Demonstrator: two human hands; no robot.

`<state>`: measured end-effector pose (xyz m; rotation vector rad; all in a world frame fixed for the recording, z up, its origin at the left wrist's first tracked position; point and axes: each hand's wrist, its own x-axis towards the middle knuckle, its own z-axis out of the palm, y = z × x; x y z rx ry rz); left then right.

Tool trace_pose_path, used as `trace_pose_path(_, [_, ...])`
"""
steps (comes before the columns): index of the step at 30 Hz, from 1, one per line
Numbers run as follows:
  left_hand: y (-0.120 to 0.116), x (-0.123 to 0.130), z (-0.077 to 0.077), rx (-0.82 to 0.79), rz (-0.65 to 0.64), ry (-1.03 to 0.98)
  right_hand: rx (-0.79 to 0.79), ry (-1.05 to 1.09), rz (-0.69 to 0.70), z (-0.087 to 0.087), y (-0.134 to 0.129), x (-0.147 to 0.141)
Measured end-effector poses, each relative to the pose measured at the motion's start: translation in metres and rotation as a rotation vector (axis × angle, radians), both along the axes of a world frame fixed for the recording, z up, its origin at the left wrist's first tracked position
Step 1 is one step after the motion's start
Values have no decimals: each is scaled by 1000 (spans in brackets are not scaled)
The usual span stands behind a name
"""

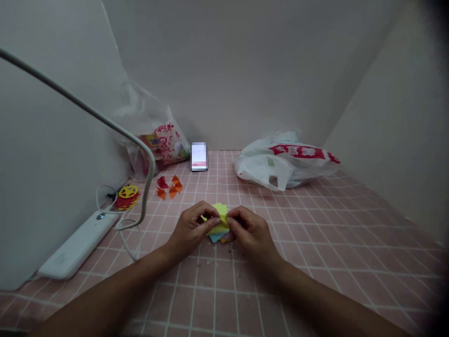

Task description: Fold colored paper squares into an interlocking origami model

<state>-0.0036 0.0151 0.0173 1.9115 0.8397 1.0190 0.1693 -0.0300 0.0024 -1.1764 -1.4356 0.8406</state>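
Observation:
Both hands meet over a small stack of coloured paper squares (218, 237) on the pink tiled surface, with blue and orange edges showing beneath yellow. My left hand (194, 224) pinches a piece of yellow paper (223, 219) between thumb and forefinger. From the other side my right hand (249, 229) is closed on the same paper's right edge. The fingers partly cover the paper, so its exact folded shape is hard to make out. Beyond my left hand lie several small folded orange paper pieces (172, 191) and a red one (162, 182).
A lit phone (199, 157) leans at the back wall. Plastic bags stand at back left (168, 145) and back right (263, 161). Yellow and red cut-outs (128, 193) lie near a white power strip (79, 243). A grey cable (105, 120) arches across the left side.

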Motion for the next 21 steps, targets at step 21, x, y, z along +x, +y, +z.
trace_pose_path(21, [-1, 0, 2, 36, -16, -3, 16, -76, 25, 1, -2, 0])
